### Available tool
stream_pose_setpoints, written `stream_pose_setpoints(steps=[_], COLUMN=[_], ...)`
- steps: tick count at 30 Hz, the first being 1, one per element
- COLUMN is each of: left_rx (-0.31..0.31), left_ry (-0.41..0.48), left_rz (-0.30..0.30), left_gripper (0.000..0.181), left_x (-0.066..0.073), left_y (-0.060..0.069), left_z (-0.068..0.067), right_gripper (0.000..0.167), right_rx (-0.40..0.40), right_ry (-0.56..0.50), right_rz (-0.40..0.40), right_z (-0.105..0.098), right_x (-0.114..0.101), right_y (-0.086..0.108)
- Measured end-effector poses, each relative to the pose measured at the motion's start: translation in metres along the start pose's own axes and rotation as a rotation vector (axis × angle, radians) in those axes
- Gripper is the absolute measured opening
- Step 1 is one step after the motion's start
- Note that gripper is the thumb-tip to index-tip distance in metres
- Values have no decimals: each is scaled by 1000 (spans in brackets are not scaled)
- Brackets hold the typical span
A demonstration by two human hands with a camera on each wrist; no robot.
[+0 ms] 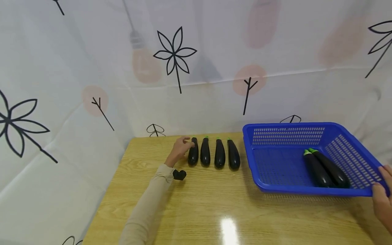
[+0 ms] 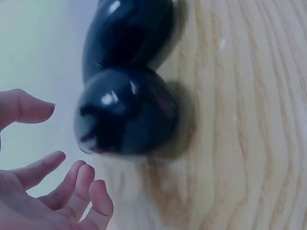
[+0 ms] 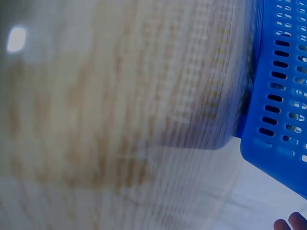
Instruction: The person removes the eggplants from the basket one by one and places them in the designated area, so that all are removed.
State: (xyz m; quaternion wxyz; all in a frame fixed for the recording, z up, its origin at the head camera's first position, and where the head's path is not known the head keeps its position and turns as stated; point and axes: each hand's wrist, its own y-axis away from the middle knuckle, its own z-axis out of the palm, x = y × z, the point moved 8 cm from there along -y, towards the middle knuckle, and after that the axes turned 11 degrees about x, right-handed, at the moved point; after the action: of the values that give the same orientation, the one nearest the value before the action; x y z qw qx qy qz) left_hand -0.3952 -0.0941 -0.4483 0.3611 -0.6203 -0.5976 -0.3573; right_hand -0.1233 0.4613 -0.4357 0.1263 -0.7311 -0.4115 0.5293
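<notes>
My left hand [image 1: 180,148] reaches to the leftmost of several dark eggplants lying side by side. Its thumb and fingers are parted beside that eggplant [image 1: 193,156]. The left wrist view shows a gap between the fingertips and the rounded end of the near eggplant [image 2: 125,112]. My right hand [image 1: 383,197], partly cut off by the frame, grips the front right corner of a blue plastic basket [image 1: 294,191]. Two eggplants [image 1: 318,170] with green stems lie inside at the basket's right. Only fingertips [image 3: 296,221] of that hand show in the right wrist view.
The wooden table [image 1: 196,207] runs up to a white patterned cloth [image 1: 211,102] at the back. Another cloth side hangs along the left. The basket takes up the table's right part, beside the row of eggplants, with a shadow below its front rim.
</notes>
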Motion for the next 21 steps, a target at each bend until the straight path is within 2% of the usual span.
stream_pose_setpoints(steps=[2,7,12,13,19,20,21], left_rx=[10,3,-24,-30,-92,-105,-114], left_ry=[14,56,112,123,149,161,171], left_rz=[4,7,17,21,8,3,1], left_gripper=[51,50,45,44,41,40,40], left_x=[4,13,29,33,54,57,61], left_y=[0,1,5,6,15,17,19], left_z=[0,1,4,5,15,17,19], right_gripper=[51,50,50,51,52,52,53], right_rx=[39,40,23,23,-6,-11,-10], right_ry=[-38,-63,-35,-29,28,32,36], right_rz=[-40,-78,-72,-78,-57,-43,-48], right_z=[-2,-4,-4,-1,4,1,1], right_x=[-1,-4,-8,2,9,-1,0], right_y=[1,2,3,1,-1,0,0])
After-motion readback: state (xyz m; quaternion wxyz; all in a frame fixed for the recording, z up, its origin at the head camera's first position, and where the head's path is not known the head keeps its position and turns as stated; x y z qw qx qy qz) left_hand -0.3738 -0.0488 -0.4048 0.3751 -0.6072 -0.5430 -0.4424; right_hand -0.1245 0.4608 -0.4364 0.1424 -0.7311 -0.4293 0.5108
